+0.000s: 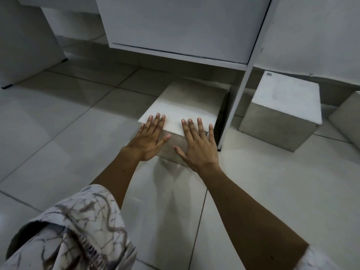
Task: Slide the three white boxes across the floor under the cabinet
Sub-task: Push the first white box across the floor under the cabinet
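Note:
A white box [190, 103] sits on the tiled floor, its far end under the white cabinet [175, 26]. My left hand [150, 138] and my right hand [198, 145] press flat against its near face, fingers spread, fingertips over the top edge. A second white box [284, 106] stands to the right, outside the cabinet's leg. The corner of a third box [348, 121] shows at the right edge of the view.
The cabinet's white leg [235, 106] stands right beside the box I push, between it and the second box. Another white furniture panel [25, 45] stands at the far left. A white wall [321, 36] runs behind the right boxes. Tiled floor [58, 123] lies to the left.

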